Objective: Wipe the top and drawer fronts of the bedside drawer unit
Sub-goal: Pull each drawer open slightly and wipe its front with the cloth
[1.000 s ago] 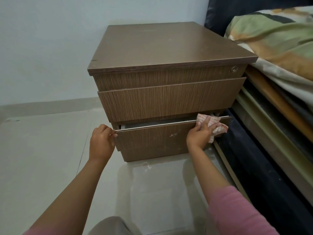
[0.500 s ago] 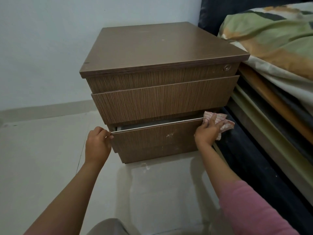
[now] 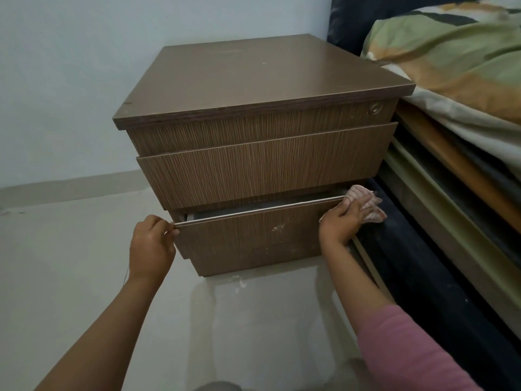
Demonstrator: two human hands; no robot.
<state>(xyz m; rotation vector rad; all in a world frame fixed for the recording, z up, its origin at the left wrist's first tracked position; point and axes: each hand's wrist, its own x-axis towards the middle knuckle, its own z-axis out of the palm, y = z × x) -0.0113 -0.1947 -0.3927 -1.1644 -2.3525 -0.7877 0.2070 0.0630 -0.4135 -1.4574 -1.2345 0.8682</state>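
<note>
— Beside a bed (image 3: pixel 465 88) in a pale-walled room, what stands on the floor (image 3: pixel 56 263)?

— On light tiles, a brown wood-grain drawer unit (image 3: pixel 262 165) sits against the wall (image 3: pixel 70 80), its right side close to the bed frame. Its flat top (image 3: pixel 259 77) is bare, with a few faint specks. A small round lock (image 3: pixel 375 109) shows at the right end of the uppermost drawer front. A green and orange blanket (image 3: pixel 451 60) lies rumpled over the mattress edge.

— Which drawer is the person at?

— At the bottom drawer (image 3: pixel 253 235), which is pulled slightly out; a thin pale strip runs along its top edge and a dark gap shows behind it. A whitish smudge marks the front, right of centre.

— And the hands?

— At the drawer's upper left corner, the left hand (image 3: pixel 152 246) has its fingers curled, pinching the edge. At the upper right corner, the right hand (image 3: pixel 342 221) grips a pink striped cloth (image 3: pixel 363 200), fingers closed over it and pressing it against the drawer's top edge. Part of the cloth sticks out to the right, past the drawer front, toward the dark bed base (image 3: pixel 423 277). A pink sleeve (image 3: pixel 408 354) covers the right forearm.
</note>
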